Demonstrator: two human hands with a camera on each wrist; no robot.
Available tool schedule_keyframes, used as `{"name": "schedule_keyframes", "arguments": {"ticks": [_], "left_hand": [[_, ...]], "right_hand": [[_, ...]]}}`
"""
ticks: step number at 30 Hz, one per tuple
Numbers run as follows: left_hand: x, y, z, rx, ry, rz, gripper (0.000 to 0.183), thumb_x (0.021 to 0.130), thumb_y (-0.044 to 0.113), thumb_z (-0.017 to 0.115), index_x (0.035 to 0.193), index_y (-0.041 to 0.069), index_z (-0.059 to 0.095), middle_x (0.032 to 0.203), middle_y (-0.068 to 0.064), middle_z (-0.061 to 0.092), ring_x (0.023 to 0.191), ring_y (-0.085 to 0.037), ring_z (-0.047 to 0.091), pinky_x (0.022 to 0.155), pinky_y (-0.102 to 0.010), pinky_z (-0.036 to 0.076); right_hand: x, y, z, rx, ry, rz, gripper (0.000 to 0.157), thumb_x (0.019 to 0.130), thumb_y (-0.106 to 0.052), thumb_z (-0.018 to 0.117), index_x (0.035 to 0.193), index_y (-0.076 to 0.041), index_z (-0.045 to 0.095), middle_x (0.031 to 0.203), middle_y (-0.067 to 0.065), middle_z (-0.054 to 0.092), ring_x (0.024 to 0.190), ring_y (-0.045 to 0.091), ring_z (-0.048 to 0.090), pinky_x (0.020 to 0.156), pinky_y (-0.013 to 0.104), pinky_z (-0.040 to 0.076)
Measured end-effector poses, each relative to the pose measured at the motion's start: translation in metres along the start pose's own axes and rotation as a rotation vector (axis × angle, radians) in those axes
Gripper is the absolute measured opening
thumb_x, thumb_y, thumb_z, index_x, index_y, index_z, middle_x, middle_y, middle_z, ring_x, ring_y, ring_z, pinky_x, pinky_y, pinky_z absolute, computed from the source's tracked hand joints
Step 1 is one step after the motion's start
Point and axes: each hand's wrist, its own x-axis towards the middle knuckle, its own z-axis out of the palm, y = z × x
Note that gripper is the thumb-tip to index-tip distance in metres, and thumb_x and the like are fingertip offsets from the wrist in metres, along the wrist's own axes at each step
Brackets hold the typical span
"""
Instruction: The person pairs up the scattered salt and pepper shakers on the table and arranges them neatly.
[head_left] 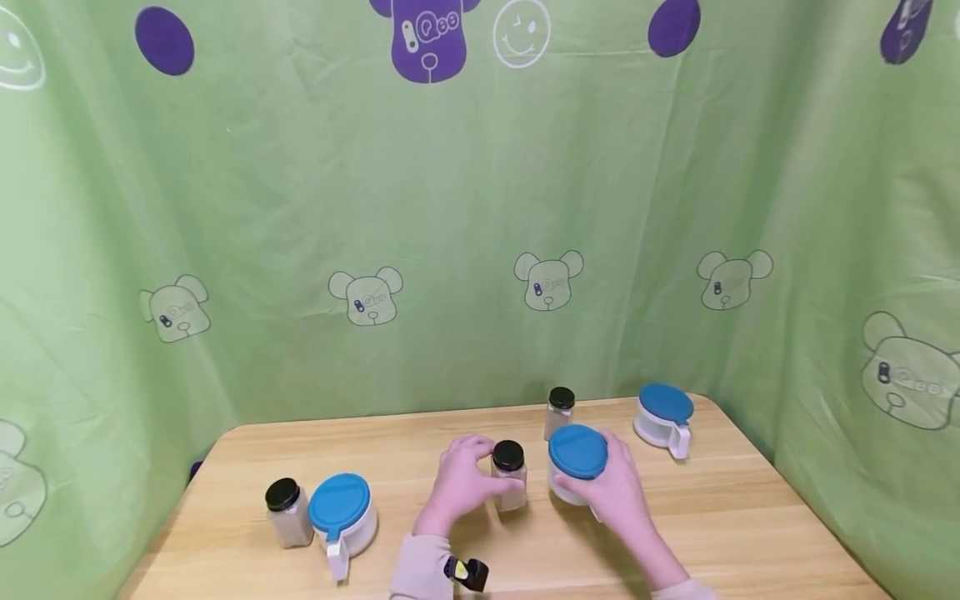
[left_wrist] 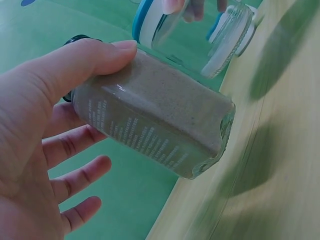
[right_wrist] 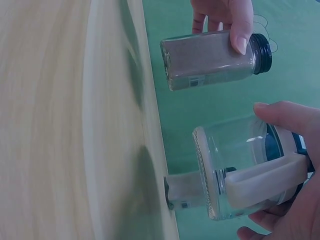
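My left hand (head_left: 463,482) holds a square glass spice jar (head_left: 511,492) with a black lid, gripping it near the top between thumb and fingers. Brownish-grey powder fills this jar (left_wrist: 160,107), and its base hangs above the tabletop in the left wrist view. To its right, my right hand (head_left: 617,492) grips a round clear glass seasoning pot (head_left: 577,450) by its upper part, around the blue lid. A white handle (right_wrist: 267,180) runs down the pot's side. The pot is also off the table, its shadow apart from it in the right wrist view.
On the wooden table (head_left: 420,442), another black-lidded jar (head_left: 291,521) and a blue-lidded pot (head_left: 341,507) stand at the left. A third black-lidded jar (head_left: 559,410) is behind the held pot. Another blue-lidded pot (head_left: 664,408) stands back right. Green curtain (head_left: 450,358) surrounds the table.
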Motion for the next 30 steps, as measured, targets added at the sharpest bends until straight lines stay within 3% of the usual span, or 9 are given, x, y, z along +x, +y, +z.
{"name": "schedule_keyframes", "arguments": {"ticks": [17,30], "left_hand": [[-0.004,-0.006,-0.008,-0.035,0.015,-0.029,0.072,0.065,0.05,0.085,0.119,0.004,0.068,0.13,-0.009,0.063,0.128,-0.031,0.049,0.11,-0.056,0.032],[-0.007,-0.016,-0.02,-0.05,-0.003,-0.023,0.069,0.066,0.048,0.085,0.118,0.005,0.068,0.128,-0.008,0.063,0.129,-0.032,0.048,0.11,-0.057,0.032]], "right_hand": [[-0.008,-0.005,0.017,0.033,0.034,0.02,0.105,0.067,-0.031,0.088,0.145,0.006,0.028,0.138,0.029,0.041,0.125,0.046,0.046,0.103,0.064,0.04],[-0.014,-0.012,0.03,0.05,0.061,0.035,0.103,0.067,-0.032,0.088,0.144,0.005,0.03,0.137,0.027,0.041,0.125,0.045,0.047,0.102,0.064,0.041]]}}
